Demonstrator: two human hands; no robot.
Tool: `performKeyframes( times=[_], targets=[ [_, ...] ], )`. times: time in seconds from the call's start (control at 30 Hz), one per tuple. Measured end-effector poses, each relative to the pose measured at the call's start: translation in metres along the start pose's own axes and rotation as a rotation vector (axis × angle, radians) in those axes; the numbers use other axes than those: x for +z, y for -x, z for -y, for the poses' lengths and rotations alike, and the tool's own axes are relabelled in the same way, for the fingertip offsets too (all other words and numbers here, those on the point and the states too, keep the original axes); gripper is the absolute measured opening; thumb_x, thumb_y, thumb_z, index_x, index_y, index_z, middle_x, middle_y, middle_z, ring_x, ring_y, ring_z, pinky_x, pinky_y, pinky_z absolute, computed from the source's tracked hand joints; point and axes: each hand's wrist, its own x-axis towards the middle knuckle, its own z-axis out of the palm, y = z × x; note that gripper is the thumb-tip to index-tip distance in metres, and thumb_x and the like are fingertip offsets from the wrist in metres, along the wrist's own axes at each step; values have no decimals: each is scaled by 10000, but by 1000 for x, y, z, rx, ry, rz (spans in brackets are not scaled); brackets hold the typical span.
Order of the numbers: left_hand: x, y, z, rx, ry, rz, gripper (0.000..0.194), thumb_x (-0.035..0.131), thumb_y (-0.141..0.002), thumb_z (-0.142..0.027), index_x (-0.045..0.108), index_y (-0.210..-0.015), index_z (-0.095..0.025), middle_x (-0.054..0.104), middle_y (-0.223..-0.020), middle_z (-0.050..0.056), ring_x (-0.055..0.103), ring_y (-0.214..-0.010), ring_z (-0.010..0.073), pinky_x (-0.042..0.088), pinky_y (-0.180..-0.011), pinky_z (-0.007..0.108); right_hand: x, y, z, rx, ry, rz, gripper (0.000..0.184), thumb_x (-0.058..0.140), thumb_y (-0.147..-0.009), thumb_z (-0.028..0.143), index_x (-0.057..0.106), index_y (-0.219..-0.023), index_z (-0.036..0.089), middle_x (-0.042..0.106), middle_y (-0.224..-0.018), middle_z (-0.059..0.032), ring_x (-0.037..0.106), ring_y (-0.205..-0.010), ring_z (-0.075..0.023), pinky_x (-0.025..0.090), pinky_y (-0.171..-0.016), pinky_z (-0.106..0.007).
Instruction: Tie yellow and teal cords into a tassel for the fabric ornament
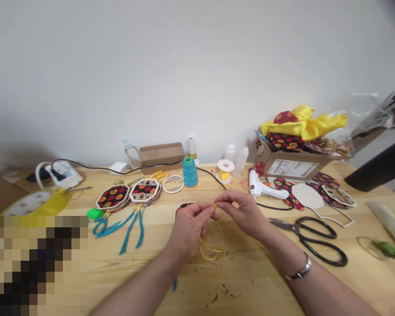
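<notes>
Thin yellow cord (211, 258) hangs in loose loops below my two hands, above the wooden table. My left hand (192, 221) pinches the cord between thumb and fingers. Close beside it, my right hand (240, 210) also pinches the cord, at a small knotted part between the fingertips. Partly hidden behind my left hand is a patterned, pale-framed piece (183, 207). A bit of teal tassel (175, 284) shows below my left wrist.
Black-handled scissors (311, 235) and a white glue gun (266, 189) lie to the right. A teal thread cone (190, 172) and yellow cord spool (224, 171) stand behind. Framed patterned pieces with teal tassels (131, 228) lie left. A cardboard box (291, 169) holds fabric.
</notes>
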Motion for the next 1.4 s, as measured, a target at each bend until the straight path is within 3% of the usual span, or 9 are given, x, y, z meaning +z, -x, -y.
performKeyframes(
  times=[0.67, 1.03, 1.4],
  targets=[
    [1, 2, 0, -9, -62, 29, 196, 652, -681, -331, 674, -700, -137, 636, -625, 12, 293, -390, 29, 222, -394, 184, -4, 0, 5, 17, 48, 95, 107, 541, -785, 155, 629, -725, 160, 630, -696, -18, 556, -656, -124, 443, -626, -250],
    [1, 2, -1, -18, -66, 50, 231, 637, -694, -309, 696, -845, -145, 639, -632, 12, 294, -393, 39, 237, -386, 184, -6, -1, 5, 9, 81, 130, 120, 531, -791, 137, 629, -726, 164, 625, -698, -9, 552, -665, -124, 427, -627, -242],
    [2, 2, -3, -6, -63, 6, 191, 671, -649, -326, 687, -673, -137, 641, -589, 16, 295, -384, 39, 225, -391, 193, -6, 0, 5, -5, 86, 101, 107, 549, -780, 160, 635, -717, 168, 615, -679, -8, 539, -648, -121, 430, -614, -246]
  ],
)
